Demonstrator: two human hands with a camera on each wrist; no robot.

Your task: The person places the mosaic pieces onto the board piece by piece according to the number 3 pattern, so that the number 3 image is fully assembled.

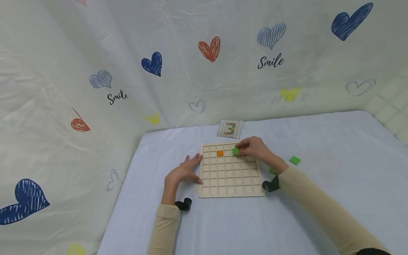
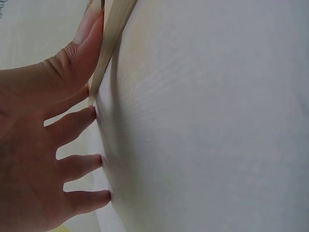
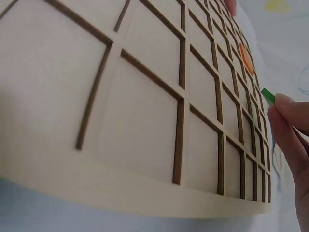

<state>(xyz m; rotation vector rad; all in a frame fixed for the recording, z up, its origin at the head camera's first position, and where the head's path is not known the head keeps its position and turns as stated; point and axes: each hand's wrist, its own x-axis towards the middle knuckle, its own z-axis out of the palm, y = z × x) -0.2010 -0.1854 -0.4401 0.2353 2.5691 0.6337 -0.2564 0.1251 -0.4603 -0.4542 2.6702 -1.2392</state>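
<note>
A light wooden grid board point(image 1: 231, 182) lies on the white-covered table, one orange square tile point(image 1: 220, 153) set in a cell near its far side. Spread along the board's left edge is my left hand point(image 1: 185, 170); in the left wrist view its thumb point(image 2: 89, 38) touches the board's side and the other fingertips rest on the cloth. My right hand point(image 1: 255, 148) pinches a green square tile point(image 1: 235, 151) between thumb and finger over the far part of the board. In the right wrist view, that green tile point(image 3: 268, 95) is tilted, just above the grid.
Behind the board lies a pattern card point(image 1: 230, 129) printed with a grid of coloured squares. A loose green tile point(image 1: 294, 160) lies to the right; more green pieces point(image 1: 273, 170) are partly hidden beneath my right wrist. A curtain printed with hearts hangs behind the table.
</note>
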